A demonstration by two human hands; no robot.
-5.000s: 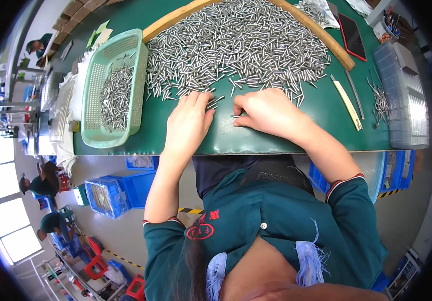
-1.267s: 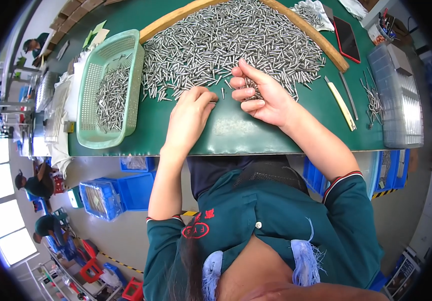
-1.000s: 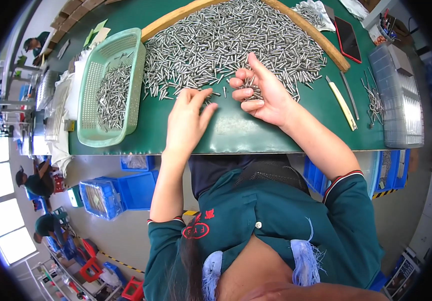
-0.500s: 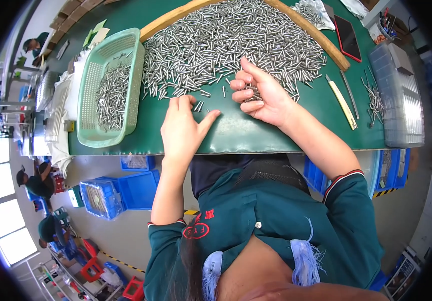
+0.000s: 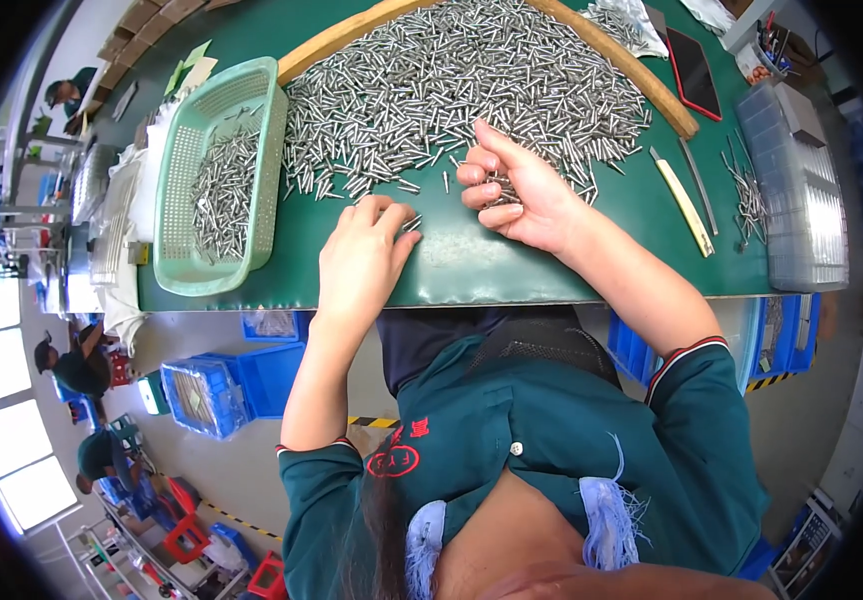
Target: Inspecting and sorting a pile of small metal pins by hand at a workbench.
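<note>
Head view, green basket (image 5: 213, 180) left of pin pile (image 5: 461, 85), wooden hoop (image 5: 651, 85) behind

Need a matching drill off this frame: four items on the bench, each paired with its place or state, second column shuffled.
Column 1:
1. right hand
2. left hand
3. green mesh basket
4. yellow-handled tool

Column 2:
A. lies on the green mat to the right of the curved wooden strip
B. curled, holding a bunch of metal pins
C. sits left of the big pin pile, partly filled with pins
D. palm down on the mat, fingertips at a few loose pins

Pairs: 1-B, 2-D, 3-C, 4-A
</note>
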